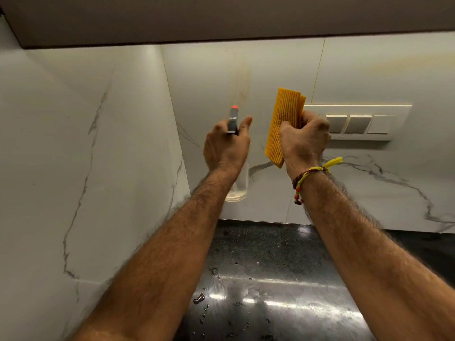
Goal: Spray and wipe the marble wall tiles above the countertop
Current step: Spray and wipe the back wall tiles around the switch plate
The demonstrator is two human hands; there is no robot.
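Note:
My left hand (225,143) grips a clear spray bottle (237,190) by its grey trigger head, whose orange nozzle tip points at the white marble wall tiles (214,77) straight ahead. The bottle's body hangs below my wrist, a little liquid at its bottom. My right hand (304,141) holds a folded yellow ribbed cloth (280,124) upright, close to the same wall and just right of the bottle. A faint yellowish stain runs down the tile above the nozzle.
A cream switch plate (364,123) with several rocker switches sits on the wall right behind my right hand. A marble side wall (81,156) closes the corner at left. The black granite countertop (266,279) below carries water droplets. A dark cabinet underside (221,18) hangs overhead.

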